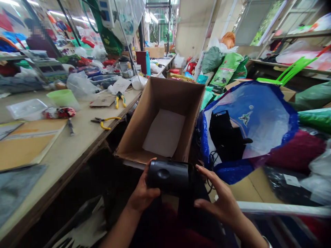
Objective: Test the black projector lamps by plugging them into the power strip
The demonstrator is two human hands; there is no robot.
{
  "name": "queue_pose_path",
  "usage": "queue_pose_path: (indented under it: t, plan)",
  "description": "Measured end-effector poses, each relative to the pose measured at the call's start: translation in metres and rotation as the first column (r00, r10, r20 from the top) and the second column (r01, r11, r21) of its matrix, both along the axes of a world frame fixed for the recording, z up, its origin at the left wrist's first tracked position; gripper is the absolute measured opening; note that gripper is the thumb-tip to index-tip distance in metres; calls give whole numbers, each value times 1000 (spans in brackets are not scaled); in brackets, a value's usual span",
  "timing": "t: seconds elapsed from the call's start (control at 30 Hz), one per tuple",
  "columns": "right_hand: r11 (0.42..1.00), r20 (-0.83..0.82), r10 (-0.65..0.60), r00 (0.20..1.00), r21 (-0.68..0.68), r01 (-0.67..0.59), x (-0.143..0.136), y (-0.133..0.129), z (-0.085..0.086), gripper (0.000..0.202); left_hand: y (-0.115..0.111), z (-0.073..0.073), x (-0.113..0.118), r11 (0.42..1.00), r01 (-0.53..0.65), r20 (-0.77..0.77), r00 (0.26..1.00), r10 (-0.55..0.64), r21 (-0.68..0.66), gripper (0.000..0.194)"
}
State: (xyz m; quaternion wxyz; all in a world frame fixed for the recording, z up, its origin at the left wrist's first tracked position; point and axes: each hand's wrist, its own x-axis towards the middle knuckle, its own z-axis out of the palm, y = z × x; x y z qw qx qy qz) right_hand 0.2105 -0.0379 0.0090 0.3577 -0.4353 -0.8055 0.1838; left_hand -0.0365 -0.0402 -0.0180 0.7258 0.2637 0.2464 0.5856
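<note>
A black, rounded case-like device [169, 175] with a round dimple on its face lies across my lap area, just in front of the box. My left hand [143, 193] grips its left end, thumb on the near side and fingers behind. At its right end my right hand [218, 193] is spread, thumb and fingers apart, and it holds nothing; whether a fingertip brushes the device I cannot tell. Beyond the device stands an open cardboard box [131, 132] with a pale sheet [165, 132] on its bottom. A dark cable [212, 162] hangs by my right hand.
On the right an open blue bag [269, 103] holds black items [227, 137]. The workbench [85, 137] at left carries yellow-handled pliers [107, 122], more pliers [120, 100] and a green cup [62, 98]. A white rail [281, 208] crosses at lower right. A person [41, 39] is far left.
</note>
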Motion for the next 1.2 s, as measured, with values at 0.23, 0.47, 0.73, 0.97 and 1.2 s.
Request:
queue_pose_path:
  t: [0.23,0.47,0.73,0.97,1.2]
  plan:
    - [897,-299,37,953,-411,-164,-25,-9,5,90,1,-3,-4,997,71,-29,997,-71,9,98]
    - [938,-403,-162,901,-347,13,-48,-25,-16,69,1,-11,5,998,33,-142,989,-42,-62,70]
    - [945,-279,-271,921,104,310,-53,-21,-31,54,-22,0,27,991,-34,-397,917,-22,-133,17]
    - [944,-99,-87,991,309,113,-55,-32,-33,51,-40,25,52,988,-149,-491,864,116,-29,101]
    - [957,-388,-90,917,-290,-29,-51,-23,-22,60,-32,32,44,988,-133,-625,779,56,-78,91]
